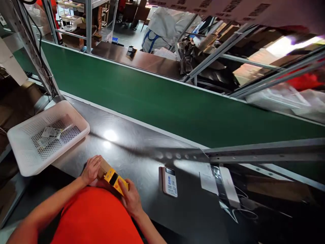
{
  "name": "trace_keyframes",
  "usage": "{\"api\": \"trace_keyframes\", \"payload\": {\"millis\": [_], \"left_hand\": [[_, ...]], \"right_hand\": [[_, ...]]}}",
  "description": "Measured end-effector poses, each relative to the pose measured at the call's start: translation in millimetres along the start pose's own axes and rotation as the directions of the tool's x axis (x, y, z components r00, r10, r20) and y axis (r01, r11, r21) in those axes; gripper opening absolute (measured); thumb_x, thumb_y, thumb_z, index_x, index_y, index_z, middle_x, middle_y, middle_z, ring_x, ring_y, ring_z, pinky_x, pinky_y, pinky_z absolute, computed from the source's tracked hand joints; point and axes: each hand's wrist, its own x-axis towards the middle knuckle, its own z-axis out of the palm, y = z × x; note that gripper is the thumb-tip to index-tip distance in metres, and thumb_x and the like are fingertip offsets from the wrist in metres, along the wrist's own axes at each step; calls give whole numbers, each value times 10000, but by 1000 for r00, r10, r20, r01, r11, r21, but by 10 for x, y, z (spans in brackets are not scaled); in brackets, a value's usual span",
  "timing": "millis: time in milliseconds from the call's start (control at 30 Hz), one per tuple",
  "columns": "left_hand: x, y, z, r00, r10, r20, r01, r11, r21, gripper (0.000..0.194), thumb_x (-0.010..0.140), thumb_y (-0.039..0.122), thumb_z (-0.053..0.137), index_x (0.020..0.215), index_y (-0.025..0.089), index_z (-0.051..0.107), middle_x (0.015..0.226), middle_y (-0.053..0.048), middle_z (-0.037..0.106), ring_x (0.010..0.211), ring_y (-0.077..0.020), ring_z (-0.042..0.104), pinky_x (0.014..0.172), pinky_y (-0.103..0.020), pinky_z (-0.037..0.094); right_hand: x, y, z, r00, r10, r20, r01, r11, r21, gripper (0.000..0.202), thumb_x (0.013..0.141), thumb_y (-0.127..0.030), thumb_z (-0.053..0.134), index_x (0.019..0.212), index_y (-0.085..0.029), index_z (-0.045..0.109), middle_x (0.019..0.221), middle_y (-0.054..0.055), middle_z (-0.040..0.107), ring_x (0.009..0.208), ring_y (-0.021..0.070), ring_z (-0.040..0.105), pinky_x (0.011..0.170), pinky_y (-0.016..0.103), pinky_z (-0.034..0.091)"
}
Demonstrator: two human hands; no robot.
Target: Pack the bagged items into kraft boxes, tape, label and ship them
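Observation:
My left hand is closed round the end of a small brown cardboard box, close to my body at the table's front edge. A yellow packet with a dark window lies against the box, and my right hand grips its lower right end, thumb on top. On the metal table, to the right of my hands, lies a phone-like device with a white printed face and a dark panel at its top.
A white plastic basket holding labelled packets stands at the left. Behind the table runs a green conveyor belt. A metal bar crosses at right, near a white device with cables.

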Motion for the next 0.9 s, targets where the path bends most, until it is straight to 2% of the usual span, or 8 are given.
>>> {"api": "trace_keyframes", "payload": {"millis": [33, 100, 233, 367, 500, 633, 733, 900], "left_hand": [[-47, 67, 67, 979, -200, -31, 191, 966, -177, 405, 1025, 305, 444, 1301, 143, 692, 1433, -194, 647, 1405, -313, 554, 1219, -564, 391], [-89, 206, 198, 877, -474, 74, 457, 778, -430, 394, 1018, 417, 470, 1136, 146, 731, 1205, -174, 742, 1179, -286, 689, 1051, -470, 552], [-7, 447, 370, 764, -540, 353, 638, 552, -536, 503, 1010, 574, 444, 984, 153, 718, 909, -119, 768, 785, -228, 746, 677, -335, 609], [88, 588, 415, 678, -576, 458, 728, 437, -528, 422, 969, 543, 538, 939, 166, 725, 799, -85, 736, 645, -207, 684, 583, -318, 556], [136, 620, 399, 680, -664, 312, 721, 527, -450, 303, 938, 358, 592, 749, 150, 706, 661, -33, 643, 634, -175, 605, 589, -280, 450], [215, 590, 269, 737, -659, 147, 667, 677, -310, 318, 900, 232, 616, 593, 158, 656, 601, -8, 583, 656, -153, 552, 631, -273, 355], [267, 481, 44, 765, -642, 48, 634, 739, -229, 300, 950, 246, 563, 720, 162, 737, 704, -40, 679, 696, -169, 588, 656, -282, 351], [338, 176, -295, 803, -594, -44, 585, 801, -127, 288, 974, 345, 601, 815, 169, 765, 866, -105, 759, 829, -220, 643, 746, -299, 379]], "right_hand": [[-48, 28, 5, 1000, 14, 3, -14, 1000, 18, 679, 900, -174, 508, 1575, -251, 485, 1380, 149, 531, 1153, 298, 607, 921, 422, 583], [-119, 59, 2, 998, 51, 46, -54, 997, 53, 633, 917, -209, 523, 1549, -245, 519, 1393, 151, 539, 1176, 312, 607, 941, 442, 578], [-133, 1, -56, 951, 203, 232, -225, 972, 71, 568, 933, -241, 485, 1492, -217, 580, 1424, 161, 544, 1252, 335, 584, 1036, 494, 536], [-40, -114, -174, 882, 326, 339, -359, 932, 40, 565, 936, -257, 453, 1484, -227, 586, 1458, 144, 537, 1296, 324, 552, 1098, 506, 501], [94, -157, -298, 872, 286, 398, -340, 938, 72, 556, 961, -309, 493, 1509, -272, 582, 1481, 138, 526, 1281, 319, 572, 1075, 479, 522], [184, -132, -439, 843, 236, 483, -319, 943, 96, 605, 997, -349, 505, 1601, -315, 486, 1356, 143, 577, 1143, 285, 651, 970, 414, 577], [166, -121, -531, 804, 235, 547, -320, 945, 63, 634, 1004, -348, 514, 1633, -315, 439, 1196, 126, 615, 1021, 271, 682, 899, 385, 592], [197, -178, -480, 757, 288, 586, -344, 939, -17, 619, 1004, -364, 518, 1618, -310, 468, 1177, 124, 620, 965, 270, 687, 873, 372, 590]]}}
